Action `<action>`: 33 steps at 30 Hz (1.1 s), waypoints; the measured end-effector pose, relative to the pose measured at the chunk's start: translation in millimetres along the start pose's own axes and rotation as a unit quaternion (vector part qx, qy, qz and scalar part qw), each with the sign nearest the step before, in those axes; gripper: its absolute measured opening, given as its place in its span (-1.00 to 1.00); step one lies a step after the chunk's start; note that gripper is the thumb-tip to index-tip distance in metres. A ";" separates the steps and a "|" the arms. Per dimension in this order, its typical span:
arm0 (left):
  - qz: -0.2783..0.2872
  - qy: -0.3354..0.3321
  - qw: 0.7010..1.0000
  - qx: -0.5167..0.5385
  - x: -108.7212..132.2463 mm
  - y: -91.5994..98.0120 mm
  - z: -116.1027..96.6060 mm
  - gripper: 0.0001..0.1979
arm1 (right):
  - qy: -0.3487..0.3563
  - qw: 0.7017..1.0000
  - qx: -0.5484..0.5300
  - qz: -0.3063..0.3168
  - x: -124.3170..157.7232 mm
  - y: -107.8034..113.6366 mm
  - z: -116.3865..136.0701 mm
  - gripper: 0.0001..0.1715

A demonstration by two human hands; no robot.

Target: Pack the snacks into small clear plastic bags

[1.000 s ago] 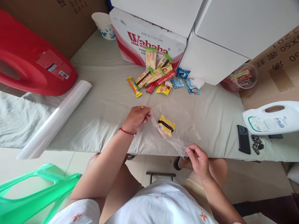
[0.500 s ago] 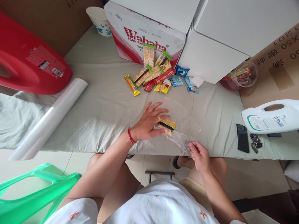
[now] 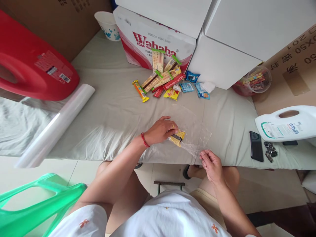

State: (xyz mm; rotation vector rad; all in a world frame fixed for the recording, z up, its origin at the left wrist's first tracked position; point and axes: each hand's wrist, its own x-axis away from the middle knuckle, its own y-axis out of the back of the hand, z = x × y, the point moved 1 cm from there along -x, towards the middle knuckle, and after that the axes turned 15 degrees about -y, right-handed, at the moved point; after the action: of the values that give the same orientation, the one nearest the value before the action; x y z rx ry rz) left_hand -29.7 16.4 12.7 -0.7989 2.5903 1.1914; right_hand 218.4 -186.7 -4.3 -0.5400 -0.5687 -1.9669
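Observation:
My left hand (image 3: 161, 129), with a red cord on its wrist, has its fingers drawn together and pinching at the left end of a small yellow snack packet (image 3: 178, 137) with a dark band. Part of that packet is under the fingertips. Clear thin plastic film (image 3: 197, 131) lies around the packet on the cloth, its outline hard to follow. At the front edge, my right hand (image 3: 211, 164) is closed, thumb and fingers pinching the gathered lower right corner of this film.
Several snack bars and small packets (image 3: 160, 77) lie heaped against a Wahaha carton (image 3: 153, 42). A plastic roll (image 3: 56, 126) and red jug (image 3: 41, 65) stand left. On the right are a phone (image 3: 256, 146), keys (image 3: 270, 150), white bottle (image 3: 287, 123) and clear tub (image 3: 261, 79).
My left hand, spread over the snack packet before, has drawn its fingers together at the packet's left end. My right hand keeps its pinch on the film, nearly unmoved.

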 end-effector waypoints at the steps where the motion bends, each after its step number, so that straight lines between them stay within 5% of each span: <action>1: 0.000 0.002 1.000 -0.006 -2.1 -2.0 0.0 -0.74 | 0.003 1.000 0.007 0.000 -0.7 1.9 0.9 -0.42; 5: 0.000 0.006 0.999 -0.037 -8.5 -7.0 -1.9 -0.70 | 0.087 0.989 0.105 -0.064 -2.7 14.5 18.8 -0.49; 8: 0.006 0.011 0.999 -0.049 -9.4 -8.9 -3.6 -0.68 | 0.270 0.925 0.214 -0.164 0.7 14.9 48.6 -0.67; 11: 0.001 0.009 0.998 -0.055 -8.1 -10.3 -5.1 -0.68 | 0.375 0.867 0.305 -0.121 0.0 -6.0 74.6 -0.72; 15: -0.016 -0.004 0.998 -0.060 -5.2 -12.8 -7.1 -0.67 | 0.298 0.869 0.390 0.057 -17.1 -41.3 89.5 -0.62; 19: -0.020 -0.012 0.998 -0.062 -3.6 -14.5 -7.1 -0.69 | 0.187 0.884 0.395 0.163 -30.5 -47.2 101.2 -0.65; 27: -0.010 -0.009 0.999 -0.051 -8.8 -18.2 -7.0 -0.76 | 0.120 0.939 0.301 0.119 -50.6 -32.7 91.2 -0.54; 30: -0.016 -0.010 0.999 -0.045 -8.6 -20.3 -8.7 -0.79 | 0.126 0.928 0.342 0.073 -65.3 -27.7 87.5 -0.59; 33: -0.018 -0.019 0.998 -0.050 -8.1 -20.3 -9.9 -0.78 | 0.216 0.890 0.400 -0.016 -83.1 -26.9 108.7 -0.72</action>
State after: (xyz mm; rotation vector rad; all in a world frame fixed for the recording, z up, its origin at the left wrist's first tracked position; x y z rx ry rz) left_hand -11.4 1.4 9.1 -0.8301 2.4920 1.3213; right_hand 243.5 -53.6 28.4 0.4174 -1.0130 -1.6083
